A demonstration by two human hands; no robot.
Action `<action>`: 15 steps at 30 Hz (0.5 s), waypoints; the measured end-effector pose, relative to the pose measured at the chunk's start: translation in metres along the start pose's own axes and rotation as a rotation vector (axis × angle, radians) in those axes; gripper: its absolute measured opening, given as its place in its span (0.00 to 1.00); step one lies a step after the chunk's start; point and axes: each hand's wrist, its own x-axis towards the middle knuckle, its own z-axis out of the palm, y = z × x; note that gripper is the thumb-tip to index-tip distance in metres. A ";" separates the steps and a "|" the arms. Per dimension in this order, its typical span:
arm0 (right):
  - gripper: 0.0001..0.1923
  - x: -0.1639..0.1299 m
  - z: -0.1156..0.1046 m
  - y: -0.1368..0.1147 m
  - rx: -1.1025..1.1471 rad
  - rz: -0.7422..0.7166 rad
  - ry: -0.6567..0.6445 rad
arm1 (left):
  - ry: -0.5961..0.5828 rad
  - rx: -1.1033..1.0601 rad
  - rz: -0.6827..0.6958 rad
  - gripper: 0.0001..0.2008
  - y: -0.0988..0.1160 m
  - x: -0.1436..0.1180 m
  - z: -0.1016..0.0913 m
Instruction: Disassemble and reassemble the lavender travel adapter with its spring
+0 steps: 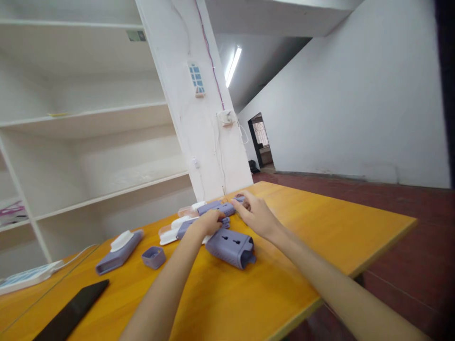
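Both hands mid-frame on lilac plastic parts [216, 208]: left hand [209, 222] and right hand [258, 215] fingers curled, grip hidden, can't tell. Forearms cut off at the bottom edge.

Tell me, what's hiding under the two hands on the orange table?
Long purple pieces poke out from under the left hand and right hand. White pieces lie beside them on the table. The hands cover the middle parts.

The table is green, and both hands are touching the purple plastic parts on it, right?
Not quite. The head view shows the table is orange-yellow, not green. The rest holds: the left hand and right hand are both on the purple plastic parts.
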 end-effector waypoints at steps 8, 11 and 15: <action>0.16 -0.001 0.006 0.011 -0.069 -0.015 -0.072 | -0.095 -0.057 -0.113 0.15 -0.013 0.005 0.012; 0.16 -0.001 0.010 0.010 -0.063 -0.027 -0.074 | -0.094 -0.068 -0.139 0.16 -0.016 0.000 0.010; 0.16 -0.002 0.013 0.004 -0.053 -0.029 -0.078 | -0.075 -0.061 -0.173 0.16 -0.016 -0.002 0.009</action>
